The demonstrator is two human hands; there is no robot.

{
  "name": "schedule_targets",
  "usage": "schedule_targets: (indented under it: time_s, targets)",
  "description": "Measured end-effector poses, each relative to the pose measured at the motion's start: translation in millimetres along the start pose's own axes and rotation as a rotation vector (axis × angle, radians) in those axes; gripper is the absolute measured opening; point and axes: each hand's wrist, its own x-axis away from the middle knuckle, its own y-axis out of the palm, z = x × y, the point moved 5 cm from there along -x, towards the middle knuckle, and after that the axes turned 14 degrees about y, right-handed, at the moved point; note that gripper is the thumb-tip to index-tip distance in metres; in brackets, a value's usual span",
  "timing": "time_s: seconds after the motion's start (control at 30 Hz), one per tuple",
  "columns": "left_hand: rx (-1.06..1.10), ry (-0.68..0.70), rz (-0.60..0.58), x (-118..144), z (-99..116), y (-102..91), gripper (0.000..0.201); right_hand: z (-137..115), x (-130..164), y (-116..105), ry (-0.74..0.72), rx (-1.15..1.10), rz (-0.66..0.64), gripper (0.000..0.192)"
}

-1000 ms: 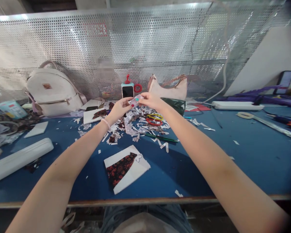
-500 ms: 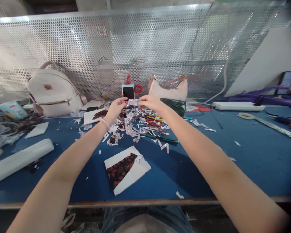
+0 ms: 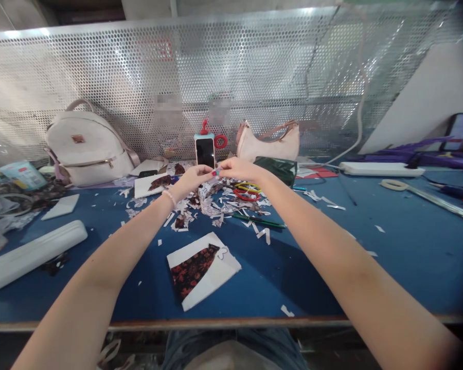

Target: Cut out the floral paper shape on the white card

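Over the scrap heap mid-table, head view, the only one: left hand (image 3: 193, 177) and right hand (image 3: 237, 168) meet fingertip to fingertip, pinched nearly closed on something tiny between them. It's too small and hidden to identify, so I can't tell what they hold, or whether either hand truly has hold of anything. Directly below is the pile of paper clippings (image 3: 216, 198), with red and yellow rings (image 3: 247, 189) just right of it and a green pen (image 3: 258, 220) at its near edge. Phone (image 3: 205, 152) stands upright just behind the fingertips. Risks, my read: the pinch is held out at arm's length, so a slip drops the piece into the clippings where it'd vanish among lookalike scraps; a forward nudge could tip the phone. Patterned card (image 3: 201, 268) lies near the blue table (image 3: 389, 257) edge, well clear of both hands.
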Motion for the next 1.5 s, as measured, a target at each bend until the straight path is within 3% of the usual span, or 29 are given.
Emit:
schedule_targets:
  time_s: [0.17,0.63,0.7,0.8,0.9,1.03,1.33,1.5]
  targets:
    - [-0.094,0.014,0.048,0,2,-2.0,0.014,0,0,-1,0.000,0.084,-0.012,0.019]
    - [-0.191,0.018,0.198,-6,-22,-15.1,0.016,-5,4,5,0.003,0.219,-0.095,0.014]
    - [-0.227,0.025,0.162,-5,-19,-14.6,0.018,-4,4,6,0.007,0.225,-0.108,0.012]
    - [-0.271,0.056,-0.006,-3,-11,-5.1,0.011,-3,3,6,0.011,0.230,-0.109,0.013]
    - [-0.323,0.105,-0.137,-1,-2,5.1,0.021,-2,3,6,0.013,0.239,-0.102,0.015]
    - [-0.420,0.141,-0.169,-1,-2,5.1,0.029,-3,6,4,0.025,0.259,-0.109,0.016]
    - [-0.536,0.114,-0.205,0,-21,-15.4,0.029,4,6,3,0.065,0.310,-0.141,0.013]
    - [-0.491,0.130,-0.250,2,-21,-9.4,0.034,5,5,4,0.061,0.307,-0.151,0.014]
